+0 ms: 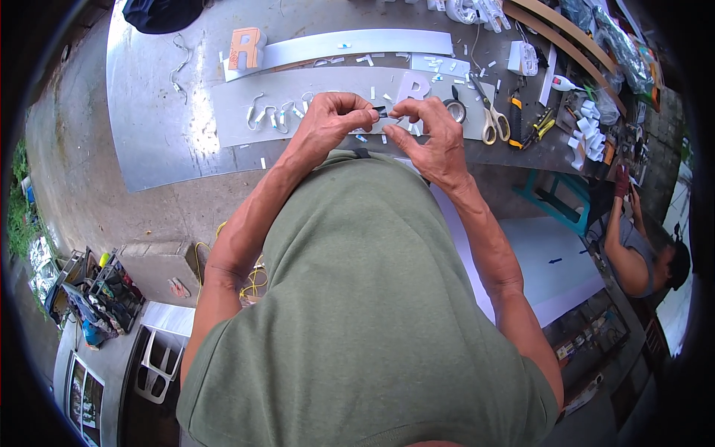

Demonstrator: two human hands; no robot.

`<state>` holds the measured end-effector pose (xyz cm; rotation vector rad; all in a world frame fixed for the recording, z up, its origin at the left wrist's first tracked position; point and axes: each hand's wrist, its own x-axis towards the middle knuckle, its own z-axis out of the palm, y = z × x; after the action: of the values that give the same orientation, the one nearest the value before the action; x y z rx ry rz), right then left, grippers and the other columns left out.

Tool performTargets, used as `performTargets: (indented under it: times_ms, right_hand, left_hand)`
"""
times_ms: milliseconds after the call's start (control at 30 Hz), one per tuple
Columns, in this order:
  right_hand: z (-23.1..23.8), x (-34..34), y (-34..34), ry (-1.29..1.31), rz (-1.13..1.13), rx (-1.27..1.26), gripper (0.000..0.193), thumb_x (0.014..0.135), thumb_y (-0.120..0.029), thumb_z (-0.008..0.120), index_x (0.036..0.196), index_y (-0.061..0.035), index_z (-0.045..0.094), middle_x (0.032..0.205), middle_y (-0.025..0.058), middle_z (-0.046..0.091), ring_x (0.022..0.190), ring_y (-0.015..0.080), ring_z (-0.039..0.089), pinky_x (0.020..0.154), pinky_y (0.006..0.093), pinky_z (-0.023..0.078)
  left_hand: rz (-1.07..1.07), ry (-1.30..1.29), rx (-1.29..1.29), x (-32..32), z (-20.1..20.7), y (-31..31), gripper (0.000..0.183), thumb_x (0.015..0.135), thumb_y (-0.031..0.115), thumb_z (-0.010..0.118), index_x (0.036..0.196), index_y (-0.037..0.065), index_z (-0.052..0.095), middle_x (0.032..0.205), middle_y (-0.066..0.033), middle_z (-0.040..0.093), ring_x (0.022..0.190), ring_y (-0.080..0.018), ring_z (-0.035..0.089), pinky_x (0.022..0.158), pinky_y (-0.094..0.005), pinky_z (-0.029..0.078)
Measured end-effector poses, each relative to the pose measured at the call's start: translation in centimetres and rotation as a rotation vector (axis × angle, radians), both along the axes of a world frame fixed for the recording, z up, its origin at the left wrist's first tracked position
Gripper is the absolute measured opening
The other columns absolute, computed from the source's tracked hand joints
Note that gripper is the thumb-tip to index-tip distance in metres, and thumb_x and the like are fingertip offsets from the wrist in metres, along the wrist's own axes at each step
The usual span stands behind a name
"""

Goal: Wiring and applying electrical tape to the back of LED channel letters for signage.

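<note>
My left hand (339, 123) is closed in a pinch on a small black strip (382, 112), which looks like a bit of tape. My right hand (433, 141) is close beside it, index fingertip near the strip's end, with a gap between thumb and index finger. Whether that fingertip touches the strip is unclear. To the left of my left hand lies a string of small white light modules (273, 119) on looped wire. A white letter R (412, 86) sits just beyond my hands. Beside my right hand is a roll of black tape (456, 111).
Scissors (491, 128), an orange-and-black utility knife (515, 123) and white offcuts (588, 134) lie to the right on the metal table (160, 141). Another letter R (244, 49), orange-faced, stands at the back by a long white strip (357, 46). A person (640, 253) works at far right near a teal stool (555, 197).
</note>
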<state>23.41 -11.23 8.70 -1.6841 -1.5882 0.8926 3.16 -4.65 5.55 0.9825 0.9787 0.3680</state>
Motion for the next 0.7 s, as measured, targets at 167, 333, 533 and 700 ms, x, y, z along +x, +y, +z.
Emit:
performTargets:
  times_ms: [167,333,533,700]
  right_hand:
    - [-1.2,0.5,1.1,-0.008,0.212,0.268,0.018,0.082,-0.006,0.079,0.097,-0.0062,0.069,0.083,0.0052,0.066,0.076,0.0213,0.063,0.064,0.0348,0.051]
    - [-1.2,-0.1,1.1,0.002,0.220,0.268,0.016,0.081,-0.001,0.077,0.096,-0.0051,0.070,0.081,0.0061,0.065,0.077,0.0216,0.063,0.065,0.0352,0.052]
    - [-1.6,0.2,0.9,-0.079,0.212,0.334,0.016,0.081,-0.001,0.077,0.095,-0.0051,0.072,0.080,0.0064,0.064,0.076,0.0210,0.062,0.065,0.0348,0.052]
    - [-1.5,0.4,1.0,-0.113,0.212,0.331,0.018,0.079,0.001,0.077,0.095,-0.0047,0.073,0.080,0.0062,0.063,0.076,0.0209,0.062,0.065,0.0345,0.052]
  left_hand:
    - [-0.004,-0.049,-0.008,0.0,-0.3,0.0,0.020,0.088,0.021,0.074,0.090,0.001,0.074,0.081,-0.0050,0.069,0.081,-0.0125,0.062,0.084,-0.0309,0.049]
    - [-0.016,-0.021,-0.013,-0.4,-0.1,0.2,0.024,0.088,0.023,0.076,0.095,0.000,0.074,0.084,-0.0061,0.070,0.082,-0.0132,0.063,0.085,-0.0306,0.050]
    - [-0.034,0.117,0.105,-0.1,1.2,-0.2,0.032,0.087,0.022,0.080,0.106,-0.002,0.075,0.093,-0.0122,0.075,0.087,-0.0165,0.069,0.082,-0.0316,0.055]
    - [-0.103,0.263,0.210,0.2,1.6,0.0,0.025,0.085,0.021,0.082,0.100,0.000,0.078,0.093,-0.0123,0.076,0.084,-0.0161,0.071,0.077,-0.0317,0.057]
